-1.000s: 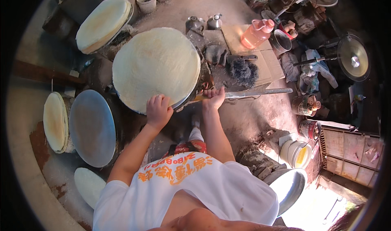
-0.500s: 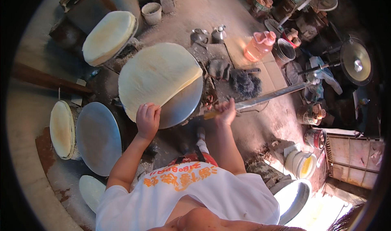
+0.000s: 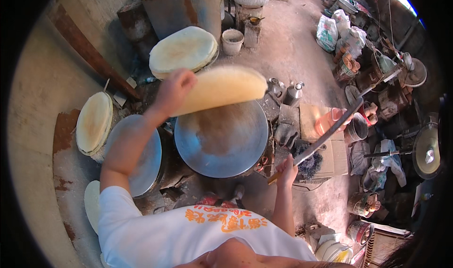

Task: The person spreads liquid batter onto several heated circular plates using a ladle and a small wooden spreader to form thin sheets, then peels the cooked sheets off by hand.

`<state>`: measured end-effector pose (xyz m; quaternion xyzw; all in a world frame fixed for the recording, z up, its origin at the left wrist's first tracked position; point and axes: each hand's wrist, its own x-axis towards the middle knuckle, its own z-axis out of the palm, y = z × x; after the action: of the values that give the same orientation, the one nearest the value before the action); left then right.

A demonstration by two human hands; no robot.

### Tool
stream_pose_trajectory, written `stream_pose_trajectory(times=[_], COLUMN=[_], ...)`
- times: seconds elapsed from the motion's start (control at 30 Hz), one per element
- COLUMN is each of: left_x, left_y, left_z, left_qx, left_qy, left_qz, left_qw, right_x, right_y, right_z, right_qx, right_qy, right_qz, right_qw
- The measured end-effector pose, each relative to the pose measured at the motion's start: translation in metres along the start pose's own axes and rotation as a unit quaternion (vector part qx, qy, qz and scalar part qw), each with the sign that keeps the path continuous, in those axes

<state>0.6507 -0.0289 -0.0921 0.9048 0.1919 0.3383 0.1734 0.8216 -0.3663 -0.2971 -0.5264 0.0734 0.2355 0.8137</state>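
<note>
Flatbread lifted clear of the round griddle.

Head view: the left hand pinches the edge of a large pale flatbread, which hangs in the air to its right, above the griddle. The right hand is closed around the wooden handle of a long metal blade slanting up and away. A stack of cooked flatbreads sits just beyond the left hand.

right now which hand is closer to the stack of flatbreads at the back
Left. The left hand is raised just below and in front of the stack of flatbreads, gripping a lifted flatbread. The right hand is low on the griddle's far side, holding a long flat blade.
</note>
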Motion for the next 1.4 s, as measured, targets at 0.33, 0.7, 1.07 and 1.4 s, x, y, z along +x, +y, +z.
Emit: stream_pose_trajectory(times=[0.33,0.7,1.07,1.4], left_x=[0.146,0.043,0.039,-0.022], left_y=[-0.176,-0.471,-0.520,-0.275], left_z=[-0.083,0.025,0.059,0.014], left_qx=[-0.202,-0.340,-0.098,-0.170], left_qy=[0.144,0.409,0.227,0.346], left_qz=[-0.213,-0.589,-0.600,-0.352], left_qw=[0.945,0.608,0.761,0.853], right_x=[0.008,-0.010,-0.003,0.036], right_y=[0.001,0.014,0.010,-0.012], right_z=[0.067,0.101,0.123,0.135], right_qx=[-0.031,-0.116,-0.170,-0.294], right_qy=[-0.014,0.026,0.003,-0.130], right_qz=[0.020,0.004,-0.021,-0.009], right_qw=[0.999,0.993,0.985,0.947])
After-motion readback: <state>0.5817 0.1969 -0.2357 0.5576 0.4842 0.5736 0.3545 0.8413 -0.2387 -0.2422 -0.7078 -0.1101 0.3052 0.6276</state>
